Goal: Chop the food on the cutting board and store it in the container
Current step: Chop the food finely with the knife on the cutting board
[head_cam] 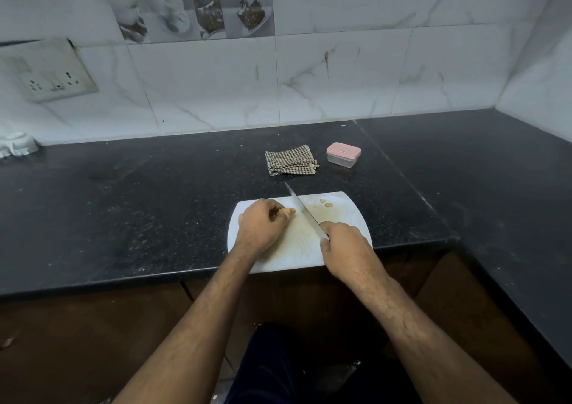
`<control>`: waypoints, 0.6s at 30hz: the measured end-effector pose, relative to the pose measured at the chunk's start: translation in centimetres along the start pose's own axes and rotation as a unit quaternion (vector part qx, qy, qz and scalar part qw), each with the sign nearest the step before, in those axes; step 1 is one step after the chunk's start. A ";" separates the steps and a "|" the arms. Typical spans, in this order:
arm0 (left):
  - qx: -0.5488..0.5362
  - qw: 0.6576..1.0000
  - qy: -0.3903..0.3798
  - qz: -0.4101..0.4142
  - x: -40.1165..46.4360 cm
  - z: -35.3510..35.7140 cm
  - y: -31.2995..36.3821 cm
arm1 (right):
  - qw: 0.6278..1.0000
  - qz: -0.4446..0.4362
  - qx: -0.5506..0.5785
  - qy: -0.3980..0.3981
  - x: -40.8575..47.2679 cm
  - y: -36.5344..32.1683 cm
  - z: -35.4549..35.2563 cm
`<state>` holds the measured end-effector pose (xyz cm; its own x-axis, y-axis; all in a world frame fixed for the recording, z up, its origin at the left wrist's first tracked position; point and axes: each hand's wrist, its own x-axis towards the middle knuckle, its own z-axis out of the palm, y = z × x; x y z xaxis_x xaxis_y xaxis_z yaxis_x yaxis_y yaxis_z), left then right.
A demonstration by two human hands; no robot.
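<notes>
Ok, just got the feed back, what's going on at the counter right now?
A person is chopping on the white cutting board. The left hand holds a small tan piece of food down, while the right hand grips the knife, blade angled just right of that piece. Two cut bits lie near the board's far edge. The pink-lidded container sits closed behind the board, beside a folded checked cloth. Nothing seems stored yet.

Pink-lidded container (343,155), checked cloth (291,160)
</notes>
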<state>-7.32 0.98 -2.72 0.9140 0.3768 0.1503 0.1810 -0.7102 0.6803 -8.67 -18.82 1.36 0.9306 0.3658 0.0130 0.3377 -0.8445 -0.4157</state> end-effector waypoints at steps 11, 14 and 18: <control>-0.337 0.936 -0.073 -0.073 0.0 4.1 3.9 | 0.994 0.023 0.101 0.030 -0.7 1.5 -1.8; -0.305 0.947 -0.063 -0.076 0.3 4.7 5.3 | 0.994 0.030 0.102 0.040 -0.9 2.2 -2.3; -0.233 0.969 -0.039 -0.075 0.6 4.8 5.4 | 0.994 0.029 0.089 0.053 -1.1 2.9 -2.6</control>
<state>-4.09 -5.47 -2.40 0.9180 0.3961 -0.0188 0.1478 -0.2978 0.9431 -8.33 -22.66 2.46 0.9604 0.2676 0.0769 0.2623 -0.7768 -0.5724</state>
